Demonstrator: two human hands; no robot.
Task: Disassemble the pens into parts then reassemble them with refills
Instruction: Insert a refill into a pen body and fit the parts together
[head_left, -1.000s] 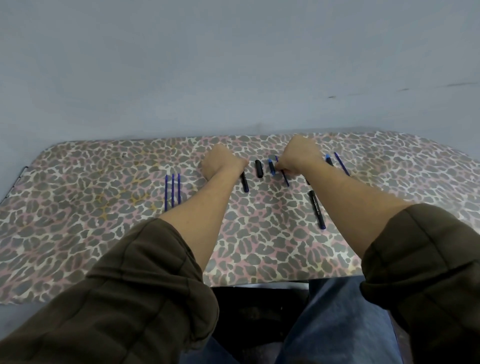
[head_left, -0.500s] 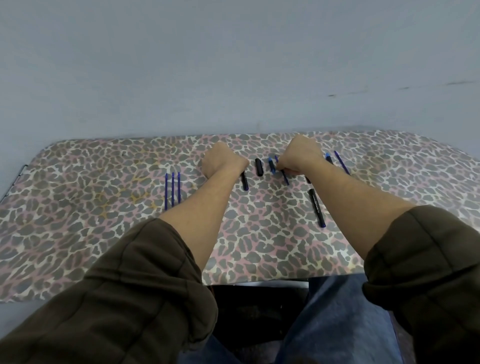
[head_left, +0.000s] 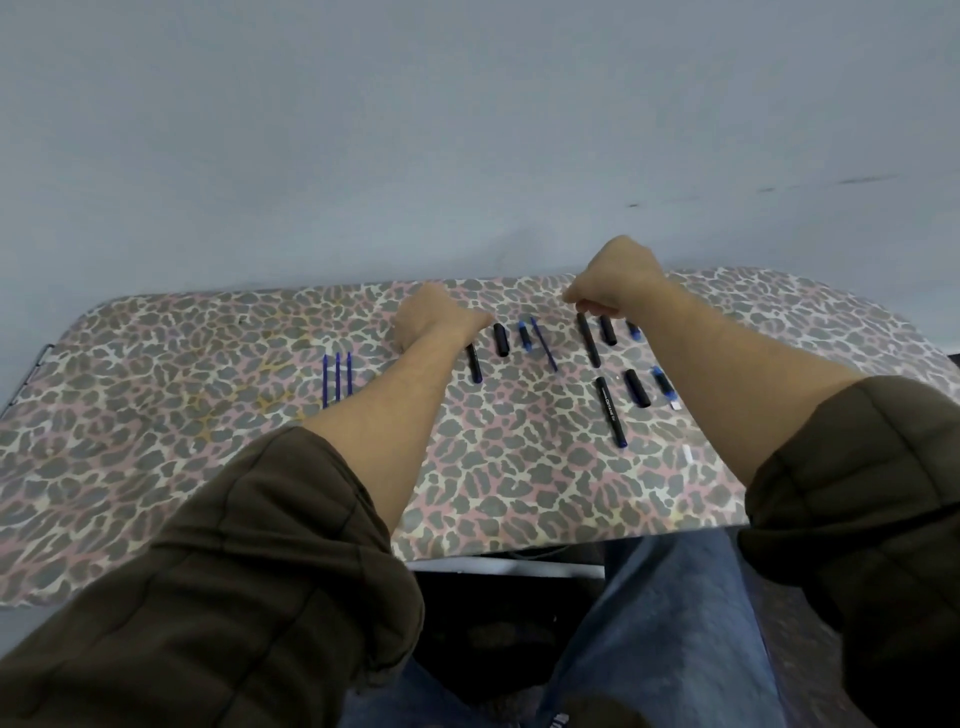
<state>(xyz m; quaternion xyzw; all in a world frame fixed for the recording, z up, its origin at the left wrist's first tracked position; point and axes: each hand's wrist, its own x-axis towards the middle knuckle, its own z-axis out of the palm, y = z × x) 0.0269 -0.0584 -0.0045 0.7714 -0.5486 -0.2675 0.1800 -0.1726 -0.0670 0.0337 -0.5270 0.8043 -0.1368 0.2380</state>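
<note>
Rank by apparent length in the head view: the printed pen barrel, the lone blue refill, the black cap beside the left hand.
1. Printed pen barrel
2. Lone blue refill
3. Black cap

The barrel lies nearer the camera, so first versus second is unsure.

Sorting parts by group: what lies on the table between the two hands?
In the head view, a short black cap, a small blue piece and a thin blue refill.

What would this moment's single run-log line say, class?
stage: disassembly | left hand: closed at black barrel | right hand: pinching top of black barrel | spare refills: untouched on the table
</note>
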